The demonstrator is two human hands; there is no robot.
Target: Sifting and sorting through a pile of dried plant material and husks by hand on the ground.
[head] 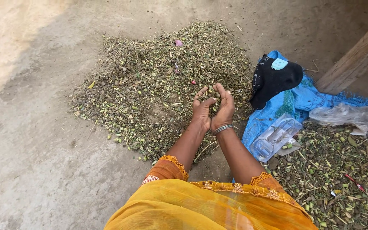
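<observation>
In the head view, a large heap of chopped stalks and pods [158,81] is being worked over on a bare dirt floor [35,162]. The left hand [202,110] and the right hand [224,106] are being held together above the near edge of the heap, palms turned inward and pressed side to side, so that a cup is being formed. A small handful of chopped bits [214,99] is being cradled between the two palms; the fingers are curved loosely around it rather than clenched. A metal bangle [222,128] is being worn on the right wrist. An orange-yellow cloth with an embroidered edge [209,204] is being worn over the arms and lap at the bottom of the frame.

To the right of the hands, a blue woven sack [303,100] is lying spread on the floor, and a black cap [273,81] is resting on its upper part. A clear plastic packet [275,137] is lying on the sack's near corner, and a crumpled clear plastic sheet [350,117] is lying further right. A second spread of chopped stalks [337,170] is covering the floor at lower right. A wooden post [358,55] is leaning across the upper right corner.
</observation>
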